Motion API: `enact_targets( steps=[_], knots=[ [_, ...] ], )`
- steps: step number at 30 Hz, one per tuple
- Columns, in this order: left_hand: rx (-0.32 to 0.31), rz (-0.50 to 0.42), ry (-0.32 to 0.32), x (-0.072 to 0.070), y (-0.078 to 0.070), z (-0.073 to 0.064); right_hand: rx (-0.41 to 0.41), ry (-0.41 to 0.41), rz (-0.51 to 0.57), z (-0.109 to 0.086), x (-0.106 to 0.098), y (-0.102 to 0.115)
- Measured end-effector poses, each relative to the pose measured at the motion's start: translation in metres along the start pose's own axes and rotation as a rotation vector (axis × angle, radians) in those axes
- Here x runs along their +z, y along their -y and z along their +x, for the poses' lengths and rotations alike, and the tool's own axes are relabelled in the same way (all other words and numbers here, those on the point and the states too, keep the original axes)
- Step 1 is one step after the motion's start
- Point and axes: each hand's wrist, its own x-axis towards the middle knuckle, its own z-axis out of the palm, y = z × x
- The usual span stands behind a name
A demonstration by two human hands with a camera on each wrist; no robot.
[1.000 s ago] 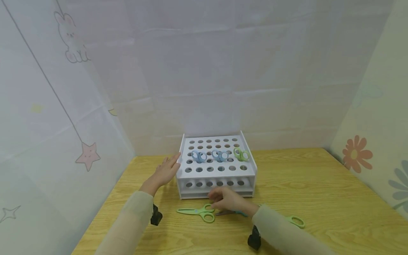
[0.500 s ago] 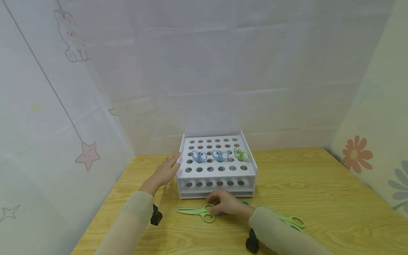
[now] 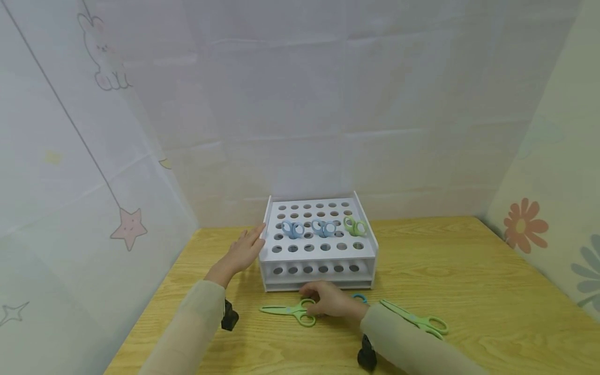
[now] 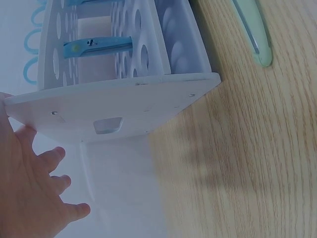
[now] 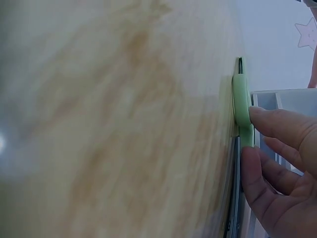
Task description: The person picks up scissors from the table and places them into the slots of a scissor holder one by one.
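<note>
My left hand (image 3: 241,252) rests with extended fingers against the left side of a white two-tier rack (image 3: 316,255) with rows of round holes. Two pairs of blue scissors (image 3: 292,230) and one pair of green scissors (image 3: 354,227) stand in the rack, handles up. My right hand (image 3: 330,299) is at the handles of another green pair of scissors (image 3: 281,310) lying flat in front of the rack. In the right wrist view, thumb and finger pinch around its green handle (image 5: 241,99). Under this hand lie scissors with a blue handle (image 3: 360,297) and a dark blade (image 5: 234,188).
More green scissors (image 3: 412,317) lie on the wood-grain table (image 3: 450,265), beside the right sleeve. A pale cloth wall (image 3: 304,104) rises behind the rack, with printed cloth at both sides.
My right hand has shifted slightly left onto the green scissors' handles, uncovering more of the green pair at right. The left hand and rack have stayed still.
</note>
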Motion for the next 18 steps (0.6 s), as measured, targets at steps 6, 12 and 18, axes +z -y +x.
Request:
enact_targets(
  steps=[6,12,18],
  knots=[
    [0.003,0.004,-0.003,0.000,0.000,0.000,-0.053,0.004,-0.039,0.001,0.001,-0.002],
    [-0.003,0.008,-0.003,0.000,-0.001,-0.001,-0.094,0.030,-0.019,-0.001,0.000,0.001],
    [-0.012,0.015,-0.002,-0.001,-0.001,0.000,-0.094,0.060,-0.026,-0.002,-0.004,0.009]
  ],
)
